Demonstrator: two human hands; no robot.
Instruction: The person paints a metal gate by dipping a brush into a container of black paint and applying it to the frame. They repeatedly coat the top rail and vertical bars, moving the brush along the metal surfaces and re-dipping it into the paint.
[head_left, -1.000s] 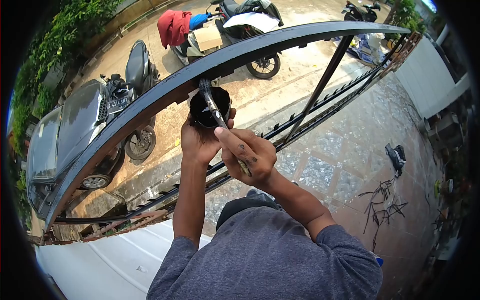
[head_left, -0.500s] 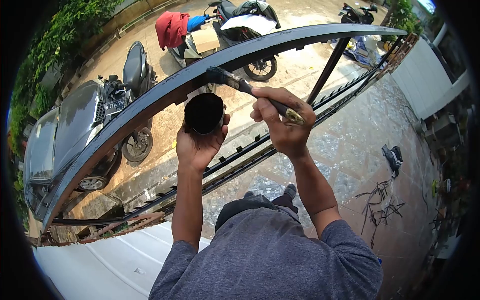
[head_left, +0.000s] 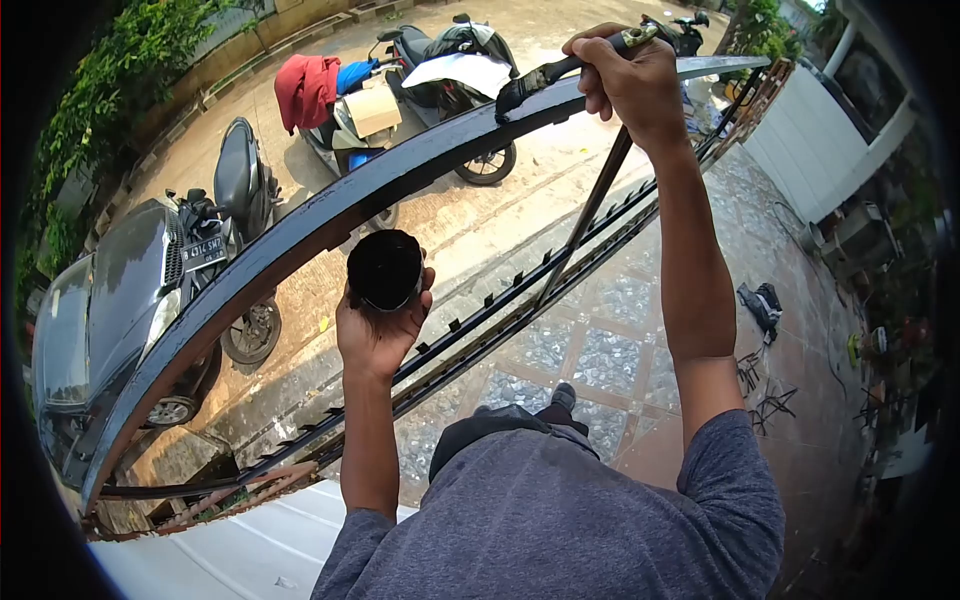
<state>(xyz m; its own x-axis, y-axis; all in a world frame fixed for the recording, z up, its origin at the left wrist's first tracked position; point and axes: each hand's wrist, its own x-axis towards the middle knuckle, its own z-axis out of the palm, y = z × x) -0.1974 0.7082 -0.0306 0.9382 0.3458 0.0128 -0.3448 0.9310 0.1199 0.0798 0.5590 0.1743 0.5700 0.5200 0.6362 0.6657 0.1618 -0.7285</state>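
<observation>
My left hand [head_left: 378, 340] is wrapped round a small cup [head_left: 386, 270] with a black inside, its mouth turned towards me; dark smears mark the palm and wrist. Higher up on the right, my right hand [head_left: 640, 90] grips the handle of a paintbrush [head_left: 516, 95]. The brush's black-coated bristles touch the upper face of a long black metal beam [head_left: 340, 207], which looks curved in this wide view. Wet-looking black shine covers part of the beam.
Below the beam runs a black rail [head_left: 470, 328] with short spikes, joined by a slanted post [head_left: 590, 205]. Beyond stand several motorbikes [head_left: 240, 180] and a dark car [head_left: 125, 270]. Thin dark rods [head_left: 772, 408] and a dark bundle [head_left: 762, 308] lie on the tiled floor at right.
My right hand has moved up and right with the paintbrush, from the beam's underside to its upper face. The cup stays in my left hand, slightly lower and further left in view.
</observation>
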